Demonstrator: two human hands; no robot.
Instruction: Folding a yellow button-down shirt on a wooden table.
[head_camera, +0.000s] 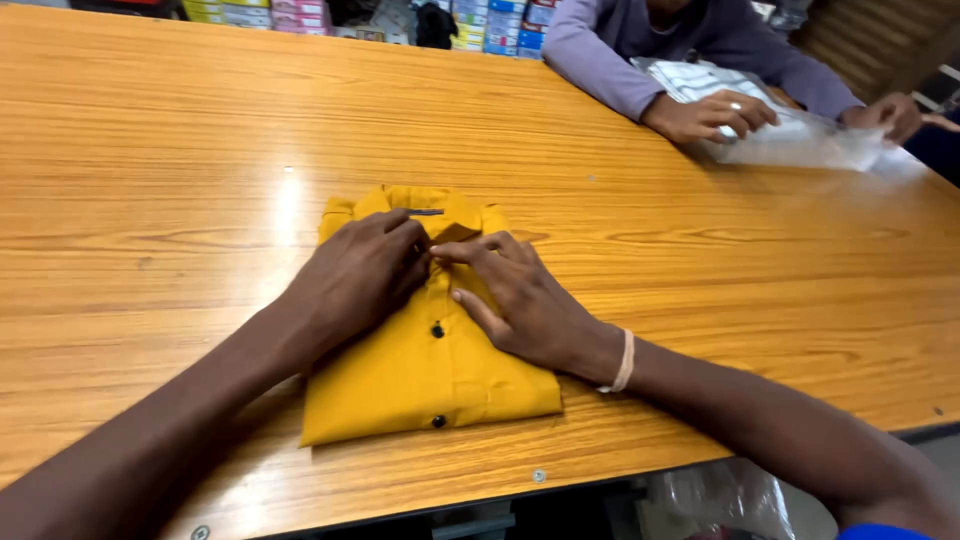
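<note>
Folded mustard shirt (420, 370) lies near table (150, 150) edge. Left hand (360, 275) & right hand (520, 300) lie flat, fingers pinching at collar w/ nothing lifted. Uneven pressing could skew folds. Far side: another person's hands on clear bag (800, 140).

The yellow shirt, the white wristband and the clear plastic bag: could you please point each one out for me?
yellow shirt (400, 385): head view, on the folded front, lower left of the button row.
white wristband (625, 362): head view, on the band around the right wrist.
clear plastic bag (810, 140): head view, on its middle, under the other person's hands.
</note>
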